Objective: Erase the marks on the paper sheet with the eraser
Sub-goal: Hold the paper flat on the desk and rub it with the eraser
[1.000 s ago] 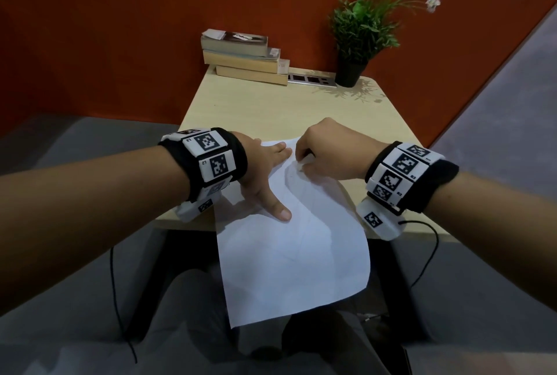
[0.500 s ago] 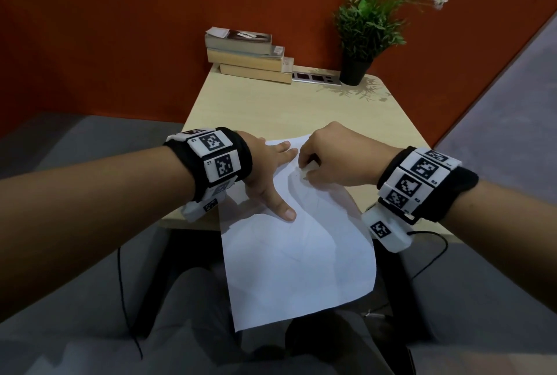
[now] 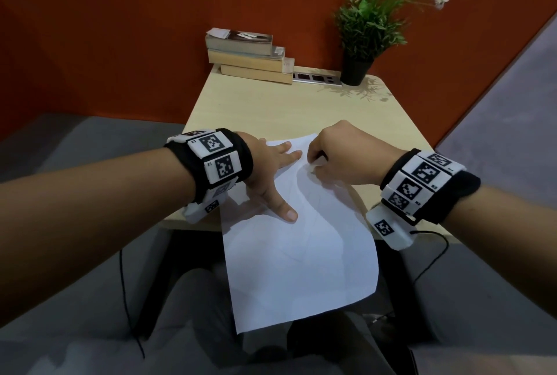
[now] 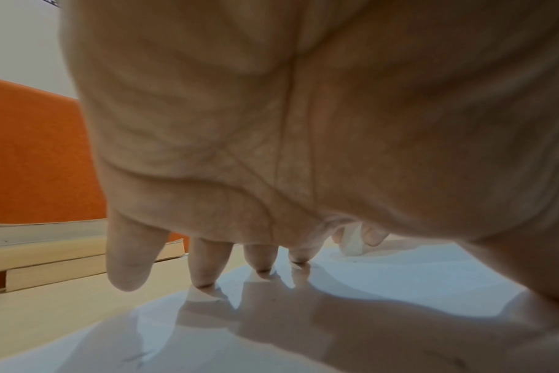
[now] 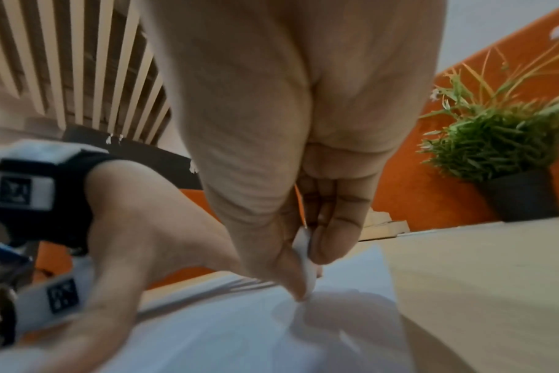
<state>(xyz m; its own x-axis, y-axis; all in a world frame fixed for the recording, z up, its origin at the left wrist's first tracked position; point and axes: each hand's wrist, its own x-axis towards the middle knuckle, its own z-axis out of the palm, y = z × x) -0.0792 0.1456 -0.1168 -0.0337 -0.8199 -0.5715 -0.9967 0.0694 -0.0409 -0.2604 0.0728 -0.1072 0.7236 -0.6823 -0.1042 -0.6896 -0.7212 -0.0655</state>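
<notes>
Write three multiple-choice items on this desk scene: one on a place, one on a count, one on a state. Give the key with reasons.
1. Where does the potted plant stand?
A. far right corner of the table
B. on the books
C. on the floor

2. How many books are stacked?
A. one
B. three
C. five

3. What is the left hand doing?
A. gripping the eraser
B. lying flat on the paper sheet
C. hanging off the table

Key: 1 A, its black pot sits by the wall at the table's far right; 2 B, three spines show; 3 B, its fingers are spread on the sheet while the right hand pinches the eraser.
</notes>
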